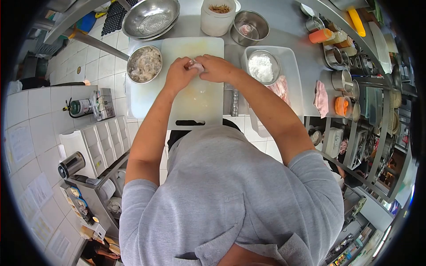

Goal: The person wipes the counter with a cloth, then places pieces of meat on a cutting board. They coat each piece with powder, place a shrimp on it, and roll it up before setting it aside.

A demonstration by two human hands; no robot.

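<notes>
Head camera, looking steeply down over a grey shirt [230,199] at a steel kitchen counter [284,26].

Both hands meeting over the far edge of a white cutting board [195,99]. Left hand [179,74] and right hand [216,68] pinched from either side onto one small pale pink piece of raw seafood [194,66], possibly a shrimp; too small to tell for sure. Fingers of both hands curled together and clamped on that piece, held just above the board, between the two hands.

Just left of the board, touching its corner, a metal bowl [144,64] heaped with greyish raw pieces of the same sort. Right of the board, a clear plastic tray [290,71] holding a bowl of white powder [262,67] and a few pinkish pieces. Farther back, a large empty steel bowl [150,17], a white tub [217,20] and a small steel bowl [251,27]. Far right, a pink cloth [321,98] and shelves of condiment pots.

Likely risks: wet, slick flesh slipping out of the pinch and dropping onto the board or off its far edge; tearing the piece by pulling too hard from both sides; raw juices on the fingers spreading to the powder bowl nearby.
</notes>
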